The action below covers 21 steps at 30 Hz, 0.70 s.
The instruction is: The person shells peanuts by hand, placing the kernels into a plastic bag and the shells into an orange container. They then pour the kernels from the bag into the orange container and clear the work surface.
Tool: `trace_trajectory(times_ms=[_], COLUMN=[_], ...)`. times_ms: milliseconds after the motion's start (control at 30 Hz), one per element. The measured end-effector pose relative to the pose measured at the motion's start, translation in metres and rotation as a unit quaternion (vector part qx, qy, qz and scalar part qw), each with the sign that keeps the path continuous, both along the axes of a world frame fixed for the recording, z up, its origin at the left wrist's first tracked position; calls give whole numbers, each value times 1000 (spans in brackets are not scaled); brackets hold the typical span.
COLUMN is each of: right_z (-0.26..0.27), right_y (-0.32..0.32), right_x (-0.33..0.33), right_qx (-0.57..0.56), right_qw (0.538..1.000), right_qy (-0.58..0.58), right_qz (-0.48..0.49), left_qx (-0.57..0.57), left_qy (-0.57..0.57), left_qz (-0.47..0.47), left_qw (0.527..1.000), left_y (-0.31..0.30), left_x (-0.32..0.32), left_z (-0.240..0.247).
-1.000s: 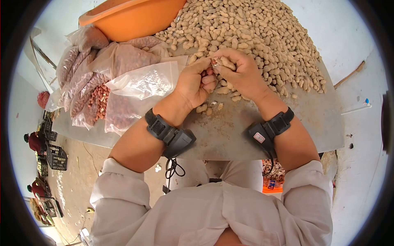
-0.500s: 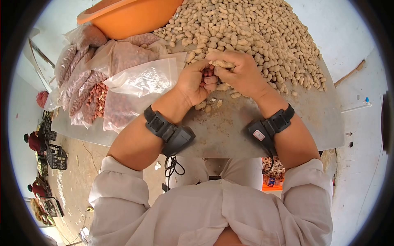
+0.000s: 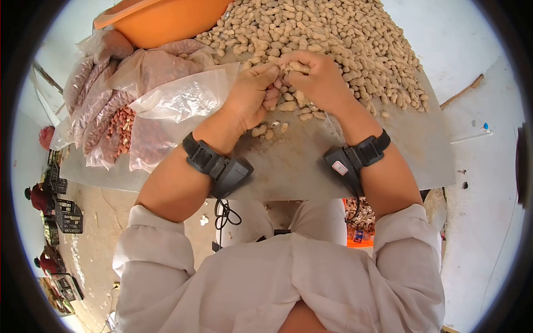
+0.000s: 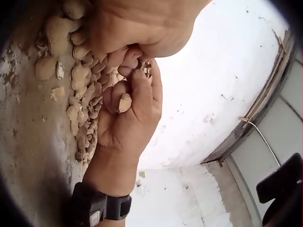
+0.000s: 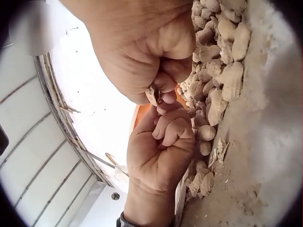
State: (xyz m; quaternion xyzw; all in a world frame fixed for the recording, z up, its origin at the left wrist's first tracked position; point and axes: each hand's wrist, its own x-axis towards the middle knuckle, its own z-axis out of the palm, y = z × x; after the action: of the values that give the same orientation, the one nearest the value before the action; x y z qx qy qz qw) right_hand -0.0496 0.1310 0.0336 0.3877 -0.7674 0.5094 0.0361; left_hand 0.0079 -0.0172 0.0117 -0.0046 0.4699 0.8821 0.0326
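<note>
Both hands meet at the near edge of a heap of unshelled peanuts (image 3: 355, 50). The left hand (image 3: 250, 94) has its fingers curled; any kernels in it are mostly hidden now. Its thumb and fingertips meet those of the right hand (image 3: 322, 83). A peanut (image 3: 298, 67) lies in the right hand's curled fingers. In the left wrist view, the right hand (image 4: 130, 113) pinches a cracked shell (image 4: 147, 68) and keeps another peanut (image 4: 125, 102) against its palm. The right wrist view shows a shell piece (image 5: 151, 96) between the right fingers, just above the left hand (image 5: 161, 146).
Bags of reddish kernels (image 3: 161, 69) lie on the left of the grey tabletop (image 3: 288, 166), beside an orange basin (image 3: 161, 25). Loose peanuts and shell bits (image 3: 269, 133) are near the hands. An orange container of shells (image 3: 360, 242) stands below the table edge. Black crates (image 3: 69, 216) stand far left.
The head view has shifted, moving the scene slightly left and up. Red kernels seen earlier in the left hand are now largely covered. The hands remain together, with their fingertips slightly rearranged.
</note>
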Motion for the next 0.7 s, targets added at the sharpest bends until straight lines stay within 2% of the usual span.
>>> trace_trajectory(times_ms=[33, 133, 267, 333, 400, 533, 600, 700], right_z=[1, 14, 38, 51, 54, 52, 29, 11], right_y=[1, 8, 51, 86, 131, 213, 253, 291], right_x=[0, 8, 29, 54, 73, 118, 132, 148], right_qx=[-13, -89, -116, -79, 28, 202, 208, 323], right_qw=[1000, 975, 961, 967, 984, 931, 916, 854], right_qy=[-16, -204, -245, -241, -178, -285, -320, -357], right_qz=[-7, 27, 64, 27, 7, -104, -124, -198], left_qx=[2, 18, 43, 65, 85, 142, 161, 179], left_qy=[3, 30, 42, 28, 15, -13, -14, -15], left_qz=[0, -41, -38, -29, -20, -31, -35, -38], left_qw=[1000, 999, 997, 997, 996, 989, 986, 983], left_y=[1, 0, -1, -5, -8, -15, -18, -17], left_x=[1, 3, 3, 1, -2, -7, -11, -11], left_z=[2, 1, 0, 2, -1, -6, -9, -8])
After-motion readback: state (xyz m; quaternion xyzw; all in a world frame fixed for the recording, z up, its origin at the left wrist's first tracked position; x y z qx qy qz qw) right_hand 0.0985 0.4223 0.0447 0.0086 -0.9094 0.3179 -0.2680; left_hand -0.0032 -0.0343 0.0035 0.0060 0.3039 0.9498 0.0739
